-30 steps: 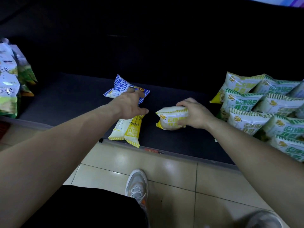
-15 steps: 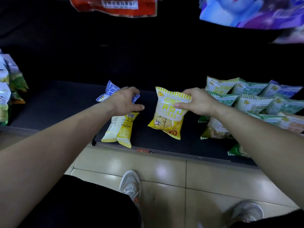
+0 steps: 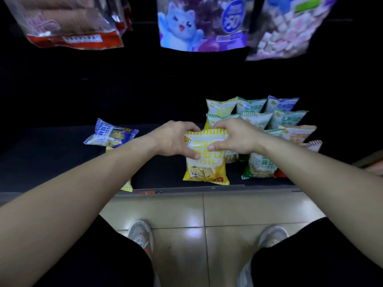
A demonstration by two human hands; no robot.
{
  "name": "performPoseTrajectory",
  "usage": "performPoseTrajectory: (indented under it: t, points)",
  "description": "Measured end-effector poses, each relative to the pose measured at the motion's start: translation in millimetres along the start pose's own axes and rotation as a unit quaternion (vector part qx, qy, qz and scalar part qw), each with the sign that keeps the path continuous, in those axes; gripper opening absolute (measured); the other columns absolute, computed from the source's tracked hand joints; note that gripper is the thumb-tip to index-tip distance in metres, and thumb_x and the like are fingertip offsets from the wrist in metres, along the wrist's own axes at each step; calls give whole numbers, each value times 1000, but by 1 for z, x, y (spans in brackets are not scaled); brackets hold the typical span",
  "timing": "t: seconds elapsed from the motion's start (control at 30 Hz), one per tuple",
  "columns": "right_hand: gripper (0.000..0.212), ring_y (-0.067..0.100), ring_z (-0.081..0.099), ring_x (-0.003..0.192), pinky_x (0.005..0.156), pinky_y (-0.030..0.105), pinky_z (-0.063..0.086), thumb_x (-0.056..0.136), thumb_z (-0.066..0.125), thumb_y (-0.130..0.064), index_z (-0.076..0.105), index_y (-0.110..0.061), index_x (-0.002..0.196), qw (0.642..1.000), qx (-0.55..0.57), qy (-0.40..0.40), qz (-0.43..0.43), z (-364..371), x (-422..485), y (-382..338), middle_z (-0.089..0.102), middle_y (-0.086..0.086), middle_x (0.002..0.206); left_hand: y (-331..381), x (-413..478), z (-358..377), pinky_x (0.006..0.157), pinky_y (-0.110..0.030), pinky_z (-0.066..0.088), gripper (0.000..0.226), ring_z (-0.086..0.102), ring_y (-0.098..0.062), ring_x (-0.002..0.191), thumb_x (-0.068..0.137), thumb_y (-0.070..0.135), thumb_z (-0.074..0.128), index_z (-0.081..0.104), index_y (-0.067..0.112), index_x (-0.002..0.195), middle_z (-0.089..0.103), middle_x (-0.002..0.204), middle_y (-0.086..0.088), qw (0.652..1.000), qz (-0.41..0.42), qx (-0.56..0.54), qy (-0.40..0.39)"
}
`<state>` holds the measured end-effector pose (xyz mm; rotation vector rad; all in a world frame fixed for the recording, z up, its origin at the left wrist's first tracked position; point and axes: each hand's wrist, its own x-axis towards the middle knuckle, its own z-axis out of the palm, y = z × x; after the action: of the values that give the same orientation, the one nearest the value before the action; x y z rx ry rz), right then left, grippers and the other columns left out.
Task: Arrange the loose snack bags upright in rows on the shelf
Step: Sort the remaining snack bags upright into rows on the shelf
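A yellow snack bag [image 3: 206, 168] stands upright near the front edge of the dark shelf [image 3: 51, 160]. My left hand [image 3: 176, 139] grips its top left and my right hand [image 3: 234, 137] grips its top right. Right behind and beside it stand rows of upright green, yellow, blue and orange bags [image 3: 267, 119]. To the left a blue bag [image 3: 110, 134] lies flat, and another yellow bag [image 3: 127, 186] lies under my left forearm, mostly hidden.
Large hanging packs fill the top: a red one [image 3: 70, 23], a blue cat one [image 3: 199, 23] and a pastel one [image 3: 288, 27]. The shelf's front lip [image 3: 186, 190] runs above a tiled floor [image 3: 203, 210]. My two shoes show below.
My right hand stood the yellow bag upright and shifted it right toward the rows. My left hand left the blue bag and came onto the yellow bag's top. The view tilted up.
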<state>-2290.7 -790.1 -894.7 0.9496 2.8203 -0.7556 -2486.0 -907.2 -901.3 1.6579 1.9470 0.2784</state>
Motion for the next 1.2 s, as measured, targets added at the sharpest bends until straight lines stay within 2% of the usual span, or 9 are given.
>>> performPoseTrajectory:
  t: [0.17,0.3,0.37,0.43,0.6,0.77,0.9,1.03,1.2]
  points:
    - [84,23,46,137,105,37,41,77,73,-61,46,-24,147,999,23,6,37,2,-22,39,47,2,151,36,30,26,89,-34,52,89,60,-13,101,57,62,84,55,29,134,65,113,7,999,3,45,8]
    - [72,24,56,121,96,37,44,91,60,-59,37,-26,151,994,30,65,77,-8,-36,85,44,3,147,49,53,53,90,-35,49,88,56,-19,112,61,62,82,52,28,137,63,121,3,997,-15,76,26]
    - [67,28,54,123,99,41,44,96,54,-55,35,-23,152,989,19,85,116,-13,-44,115,41,6,149,50,64,68,85,-32,49,86,58,-20,111,63,61,82,51,28,137,63,124,1,996,-28,87,22]
    - [64,29,50,127,102,43,43,97,53,-53,36,-22,151,985,21,78,150,-16,-51,142,41,7,150,48,76,83,81,-33,51,86,61,-21,106,64,59,83,51,27,137,64,125,0,995,-40,90,24]
    - [61,28,51,123,92,33,39,96,58,-49,43,-19,147,982,36,45,177,-21,-57,182,48,9,143,47,102,116,76,-38,55,82,63,-22,98,66,60,81,49,27,134,65,118,-1,991,-69,115,9]
    - [61,28,47,131,103,40,42,95,58,-50,43,-20,146,985,18,16,169,-16,-46,190,44,10,149,43,117,144,87,-43,53,84,57,-26,113,68,56,82,47,25,138,53,135,-2,990,-66,120,-27]
    - [62,29,41,137,108,43,38,95,57,-52,42,-22,147,989,-9,3,149,-12,-34,178,39,9,153,45,121,153,87,-46,53,82,56,-30,115,73,54,78,43,24,141,47,137,-4,988,-69,134,-35]
    - [59,30,41,138,108,45,39,97,54,-50,41,-22,147,991,-33,-16,132,-8,-29,165,35,8,155,47,123,153,82,-46,54,84,55,-28,117,77,58,73,38,24,145,46,139,-2,982,-65,171,-47]
    - [56,30,44,134,105,46,42,97,55,-50,43,-24,145,989,-53,-33,133,-5,-26,153,34,7,154,49,121,139,90,-45,52,92,51,-23,125,72,67,72,37,25,146,48,142,0,982,-54,164,-82]
